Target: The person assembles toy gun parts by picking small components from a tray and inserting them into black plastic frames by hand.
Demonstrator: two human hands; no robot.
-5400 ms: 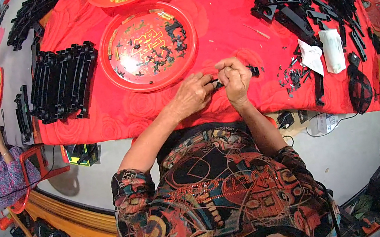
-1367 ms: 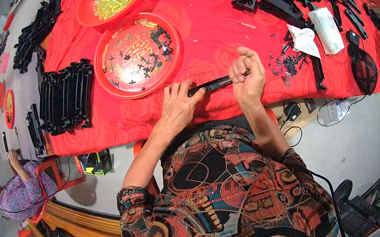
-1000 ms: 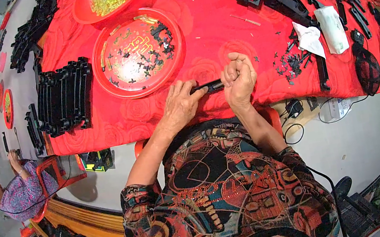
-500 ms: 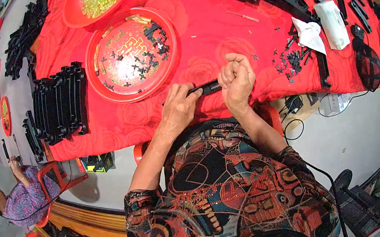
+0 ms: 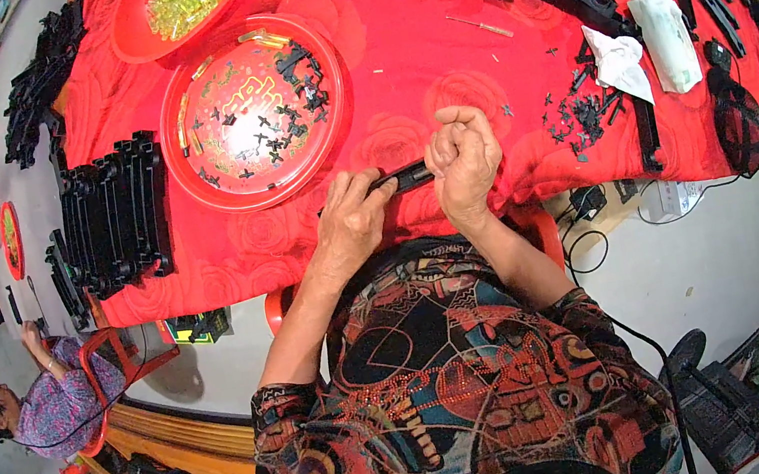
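Both hands meet at the near edge of the red surface [image 5: 427,46] in my head view. Left hand [image 5: 352,226] pinches one end of a short black plastic bar [image 5: 404,176]; right hand [image 5: 466,161], fingers curled shut, grips the other end. Risk, as I judge it: uneven pressure could slip the bar loose over the edge, since it hangs just above the rim. Round red tray [image 5: 254,112] of small black parts lies near the left hand.

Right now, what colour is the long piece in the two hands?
Black; the long piece shows best in the head view.
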